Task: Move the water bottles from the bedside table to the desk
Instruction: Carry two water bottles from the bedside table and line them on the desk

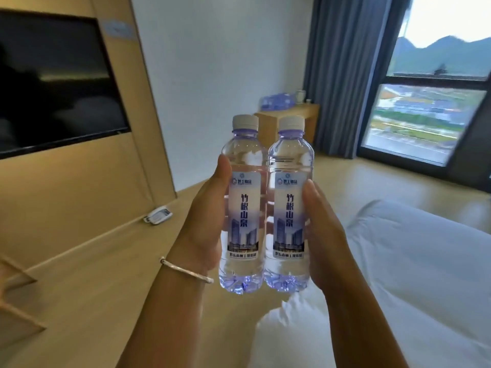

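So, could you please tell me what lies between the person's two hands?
In the head view, two upright water bottles stand side by side between the left hand and right hand, one held in each.

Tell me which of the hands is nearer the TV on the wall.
Left. The left hand grips the left bottle on the side facing the TV; the right hand grips the right bottle, over by the bed.

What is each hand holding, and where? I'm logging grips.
Left hand holds the left bottle, right hand the right bottle, both around the labelled middle.
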